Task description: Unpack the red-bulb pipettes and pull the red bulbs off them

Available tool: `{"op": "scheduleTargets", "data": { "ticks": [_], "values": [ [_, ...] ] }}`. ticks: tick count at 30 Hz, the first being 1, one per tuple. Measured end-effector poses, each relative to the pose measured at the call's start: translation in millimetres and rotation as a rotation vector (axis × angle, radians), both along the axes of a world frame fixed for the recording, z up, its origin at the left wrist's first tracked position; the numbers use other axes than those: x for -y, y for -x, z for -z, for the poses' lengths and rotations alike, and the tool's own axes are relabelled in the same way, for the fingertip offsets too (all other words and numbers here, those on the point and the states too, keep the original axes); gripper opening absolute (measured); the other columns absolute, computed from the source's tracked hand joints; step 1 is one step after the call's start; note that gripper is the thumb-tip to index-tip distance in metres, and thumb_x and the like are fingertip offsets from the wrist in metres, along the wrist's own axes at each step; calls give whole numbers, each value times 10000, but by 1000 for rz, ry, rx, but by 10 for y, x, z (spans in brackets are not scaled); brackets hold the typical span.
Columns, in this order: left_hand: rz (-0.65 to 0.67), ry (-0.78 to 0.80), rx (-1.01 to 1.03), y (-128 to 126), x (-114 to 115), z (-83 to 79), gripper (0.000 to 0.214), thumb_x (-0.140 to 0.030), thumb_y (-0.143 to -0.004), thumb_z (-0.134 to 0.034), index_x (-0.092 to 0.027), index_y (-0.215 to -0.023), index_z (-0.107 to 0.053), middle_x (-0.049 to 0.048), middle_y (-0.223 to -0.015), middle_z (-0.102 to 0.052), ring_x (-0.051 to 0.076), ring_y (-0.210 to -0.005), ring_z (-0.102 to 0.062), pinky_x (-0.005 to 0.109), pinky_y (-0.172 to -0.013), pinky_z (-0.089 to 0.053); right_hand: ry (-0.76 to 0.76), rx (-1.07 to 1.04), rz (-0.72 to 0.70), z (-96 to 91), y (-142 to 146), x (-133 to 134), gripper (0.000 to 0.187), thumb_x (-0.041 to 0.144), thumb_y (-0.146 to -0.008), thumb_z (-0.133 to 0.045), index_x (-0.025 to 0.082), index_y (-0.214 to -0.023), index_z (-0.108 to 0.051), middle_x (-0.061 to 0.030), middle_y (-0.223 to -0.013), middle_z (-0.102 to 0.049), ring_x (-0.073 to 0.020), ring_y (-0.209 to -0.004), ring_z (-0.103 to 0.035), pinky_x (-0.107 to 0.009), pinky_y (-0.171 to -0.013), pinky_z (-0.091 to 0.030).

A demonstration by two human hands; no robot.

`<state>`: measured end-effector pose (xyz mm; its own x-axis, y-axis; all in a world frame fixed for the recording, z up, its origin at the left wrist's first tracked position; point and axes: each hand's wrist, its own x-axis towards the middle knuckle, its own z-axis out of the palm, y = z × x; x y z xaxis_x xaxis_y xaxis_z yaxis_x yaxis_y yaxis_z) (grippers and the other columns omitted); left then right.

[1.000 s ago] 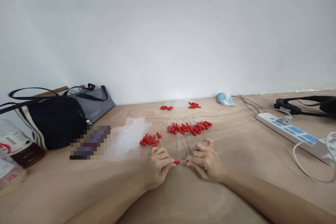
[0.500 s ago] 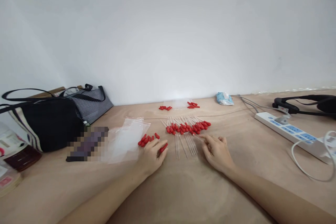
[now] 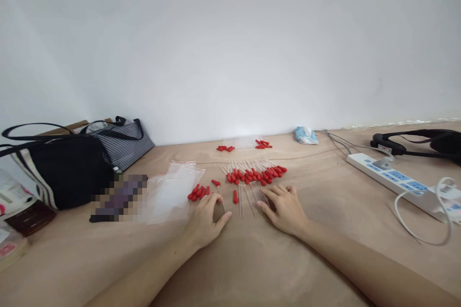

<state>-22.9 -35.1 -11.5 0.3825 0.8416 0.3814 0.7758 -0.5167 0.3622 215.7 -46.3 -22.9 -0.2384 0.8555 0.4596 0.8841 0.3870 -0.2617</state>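
My left hand (image 3: 206, 220) is open over the table, thumb and fingers apart. Just right of its fingertips lies a single red dropper bulb (image 3: 235, 196). Behind the same hand is a small heap of red dropper bulbs (image 3: 196, 194), partly hidden by the fingers, with one loose bulb (image 3: 215, 183) beside it. My right hand (image 3: 286, 208) is also open, its fingertips resting at the right side of several loose clear dropper tubes (image 3: 247, 199); contact is hard to make out. Beyond them lies a row of droppers with red bulbs (image 3: 257, 175), their clear tubes pointing away.
Clear zip bags (image 3: 173, 189) lie left of the heap. More red bulbs (image 3: 264, 144) and tubes are near the wall. A white power strip (image 3: 391, 177) with cables and a black headset (image 3: 414, 144) sit right, a tissue pack (image 3: 306, 135) at the back, a black bag (image 3: 72, 168) left.
The red bulb that my left hand held now lies on the table, and that hand has opened. My right hand has let go of a dropper at the row and moved left over the loose tubes.
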Motion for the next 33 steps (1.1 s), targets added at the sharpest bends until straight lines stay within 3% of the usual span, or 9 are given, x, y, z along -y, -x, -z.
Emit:
{"op": "scheduleTargets", "data": {
  "ticks": [5, 13, 17, 22, 27, 33],
  "values": [
    [-8, -3, -3, 14, -66, -31, 107, -265, -751, -503, -195, -830, -483, 27, -815, -570, 196, -788, -527, 337, -705, -431, 29, 8, -14, 11, -19, -15, 437, 537, -813, -407, 228, -1086, -553, -95, -1033, -588, -233, -927, -489, -400, -781, -268],
    [-35, -119, -132, -253, -183, -125, 216, -401, -730, -571, -186, -711, -557, 38, -798, -535, 216, -827, -507, 356, -735, -407, -10, -176, 27, 75, -59, -62, 263, 404, -845, -421, 246, -885, -627, -59, -904, -602, -203, -872, -506, -392, -778, -258],
    [-94, -152, -188, -361, -200, -100, 137, -295, -741, -551, -174, -676, -556, 53, -823, -532, 220, -845, -500, 350, -729, -402, -49, -224, 20, 69, -67, -68, 218, 338, -831, -447, 241, -819, -641, -50, -860, -600, -191, -841, -501, -368, -763, -247],
    [-212, -205, -197, -126, -200, -215, 103, -268, -716, -539, -184, -662, -565, 48, -785, -537, 218, -809, -502, 344, -725, -392, -79, -238, -4, -25, 57, -198, 166, 260, -802, -480, 228, -778, -640, -27, -795, -603, -163, -804, -491, -347, -768, -222],
    [-344, -220, -257, 192, -279, -291, 196, -366, -715, -533, -177, -674, -568, 62, -786, -539, 230, -774, -493, 344, -701, -389, -56, -89, -10, -135, 422, -466, 142, 320, -778, -522, 232, -812, -628, -20, -789, -617, -179, -833, -474, -358, -770, -202],
    [-285, -228, -197, 205, -352, -261, 197, -367, -732, -519, -186, -691, -584, 53, -797, -549, 217, -779, -495, 336, -721, -383, -76, 167, 14, -170, 719, -721, 140, 212, -782, -499, 207, -831, -630, -62, -868, -624, -216, -872, -465, -380, -765, -213]
  ]
}}
